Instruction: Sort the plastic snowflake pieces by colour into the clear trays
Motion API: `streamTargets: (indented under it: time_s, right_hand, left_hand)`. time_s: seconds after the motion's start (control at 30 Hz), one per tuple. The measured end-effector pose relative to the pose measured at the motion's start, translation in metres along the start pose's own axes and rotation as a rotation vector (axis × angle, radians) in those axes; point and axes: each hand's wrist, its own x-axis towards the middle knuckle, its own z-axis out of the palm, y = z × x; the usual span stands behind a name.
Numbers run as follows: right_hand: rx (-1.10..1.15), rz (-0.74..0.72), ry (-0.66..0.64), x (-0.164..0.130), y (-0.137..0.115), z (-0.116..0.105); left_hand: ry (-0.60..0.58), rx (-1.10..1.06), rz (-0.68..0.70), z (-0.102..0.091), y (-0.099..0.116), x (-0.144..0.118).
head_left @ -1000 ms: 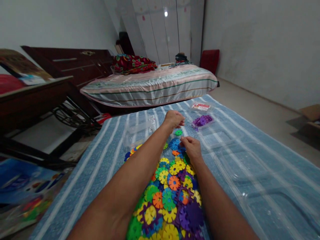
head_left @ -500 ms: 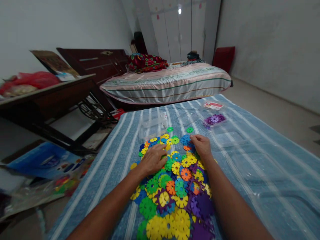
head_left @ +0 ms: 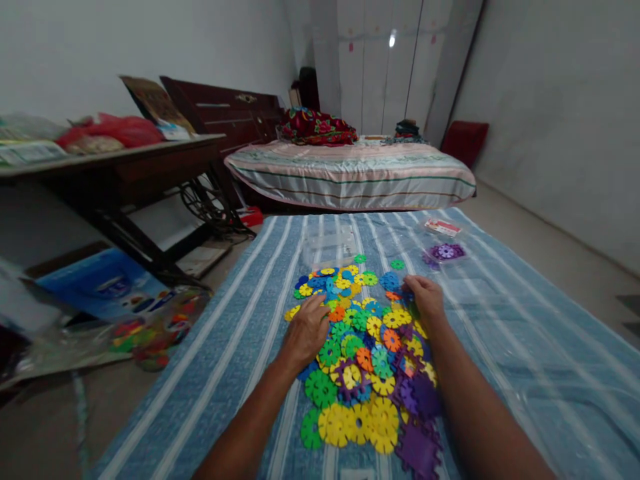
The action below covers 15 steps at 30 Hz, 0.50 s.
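A pile of toothed plastic discs [head_left: 364, 360] in yellow, green, blue, orange and purple lies between my forearms. My left hand [head_left: 307, 331] rests over the pile's left side, fingers stretched forward and a little apart, touching the discs under it. At the far right edge of the pile is my right hand [head_left: 425, 298], its fingers curled together. A blue disc [head_left: 389, 281] lies just left of its fingertips. Whatever those fingers hold is hidden. Purple square pieces [head_left: 419, 445] lie at the near right of the pile.
Beyond the pile stands a clear plastic box [head_left: 327, 247]. Purple discs [head_left: 447, 251] sit in a clear tray at the back right, near a labelled package [head_left: 442, 227]. Clear lids [head_left: 525, 340] lie on the striped cloth [head_left: 225, 320]. A bed [head_left: 350, 177] stands behind.
The view has turned left, so everything appears further right. My left hand has drawn left across the pile, uncovering orange and green discs. My right hand has shifted slightly away from the blue disc.
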Motion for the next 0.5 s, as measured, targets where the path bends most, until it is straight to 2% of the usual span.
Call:
streamTargets:
  time_s: [0.1, 0.23, 0.4, 0.5]
  right_hand:
    - [-0.002, -0.012, 0.005, -0.001, -0.002, 0.0]
    - [-0.005, 0.041, 0.008, -0.001, -0.009, 0.0]
    - [-0.067, 0.068, 0.0, -0.003, -0.02, -0.004]
    - [-0.141, 0.046, -0.01, -0.017, -0.031, -0.011]
  left_hand:
    - [0.081, -0.031, -0.01, 0.006, 0.0, -0.009]
    - [0.154, -0.06, -0.018, 0.013, 0.0, -0.013]
    - [0.125, -0.092, -0.027, 0.013, 0.001, -0.013]
    - [0.118, -0.112, -0.043, 0.011, 0.002, -0.014]
